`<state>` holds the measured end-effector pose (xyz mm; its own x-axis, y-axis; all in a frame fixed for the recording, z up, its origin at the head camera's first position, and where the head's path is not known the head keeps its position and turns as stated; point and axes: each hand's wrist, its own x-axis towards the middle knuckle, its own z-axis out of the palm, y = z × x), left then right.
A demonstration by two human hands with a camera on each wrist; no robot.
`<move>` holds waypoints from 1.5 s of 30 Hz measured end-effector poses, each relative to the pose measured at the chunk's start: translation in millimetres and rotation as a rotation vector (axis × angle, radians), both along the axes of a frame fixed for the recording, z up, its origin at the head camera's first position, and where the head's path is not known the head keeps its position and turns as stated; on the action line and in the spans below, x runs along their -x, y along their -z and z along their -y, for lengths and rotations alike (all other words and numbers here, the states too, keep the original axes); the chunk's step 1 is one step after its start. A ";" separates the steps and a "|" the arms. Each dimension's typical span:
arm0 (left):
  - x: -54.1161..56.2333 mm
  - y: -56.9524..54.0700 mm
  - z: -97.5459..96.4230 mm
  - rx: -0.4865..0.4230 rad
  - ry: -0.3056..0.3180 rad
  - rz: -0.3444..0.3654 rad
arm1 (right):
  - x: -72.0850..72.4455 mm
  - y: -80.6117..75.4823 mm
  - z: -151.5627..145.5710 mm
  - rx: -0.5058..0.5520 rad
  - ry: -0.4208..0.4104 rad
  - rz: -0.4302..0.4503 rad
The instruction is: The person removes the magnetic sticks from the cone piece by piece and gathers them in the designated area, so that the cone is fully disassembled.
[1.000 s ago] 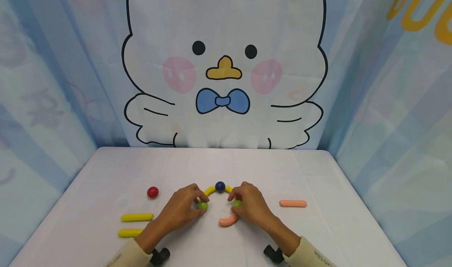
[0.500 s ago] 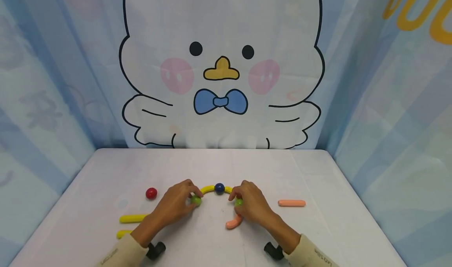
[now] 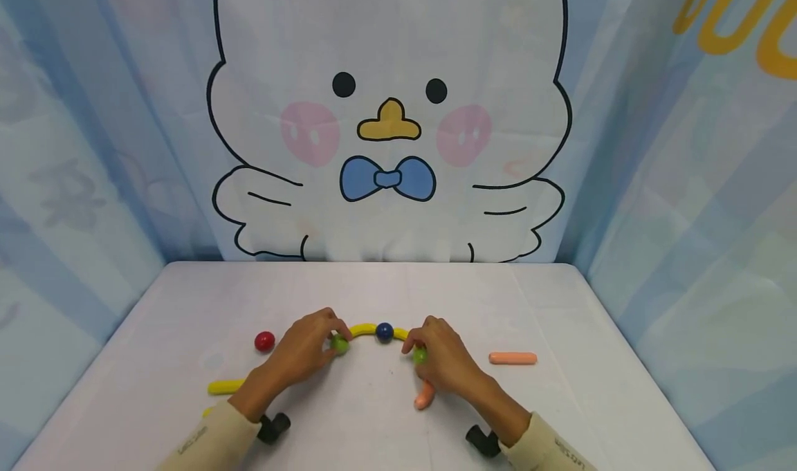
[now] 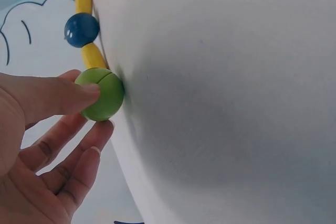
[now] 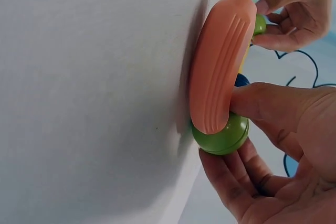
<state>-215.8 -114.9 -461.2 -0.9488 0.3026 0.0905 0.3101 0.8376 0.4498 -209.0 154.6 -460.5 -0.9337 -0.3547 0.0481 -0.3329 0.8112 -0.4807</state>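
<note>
A chain of toy pieces lies across the table: a dark blue ball in the middle with a curved yellow stick on its left and another yellow stick on its right. My left hand pinches the green ball at the left end between thumb and fingers. At the other side, my right hand pinches a second green ball. From that ball a curved orange stick with grooves extends toward the front of the table. The right hand partly hides the joints there.
To the left lies a red ball. Nearer the front is a straight yellow stick, with another one mostly hidden by the left forearm. On the right rests a straight orange stick. A printed curtain hangs behind the white table.
My left hand has moved left and away with its green ball, widening the arc. The curved orange stick has swung from pointing left to pointing toward the front.
</note>
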 end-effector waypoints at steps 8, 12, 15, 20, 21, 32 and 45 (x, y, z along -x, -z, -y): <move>0.7 -2.4 0.9 -0.008 0.000 -0.008 | -1.3 1.3 -5.3 0.059 0.036 -0.009; -1.7 -5.2 -2.5 -0.009 0.011 -0.044 | -4.7 1.2 -10.4 0.109 0.089 -0.022; -4.4 -7.6 -8.4 -0.024 0.029 -0.084 | -8.5 1.1 -15.9 0.162 0.135 -0.040; -8.2 -9.0 -21.2 -0.081 0.105 -0.139 | -15.3 0.3 -24.1 0.249 0.201 -0.045; -8.8 -9.1 -23.9 -0.095 0.128 -0.144 | -16.9 0.0 -25.4 0.260 0.212 -0.038; -5.7 -3.0 -60.4 -0.170 0.258 -0.102 | -35.2 1.4 -37.6 0.316 0.240 0.045; 5.9 12.7 -97.1 -0.193 0.364 -0.106 | -38.2 7.6 -35.2 0.318 0.205 0.088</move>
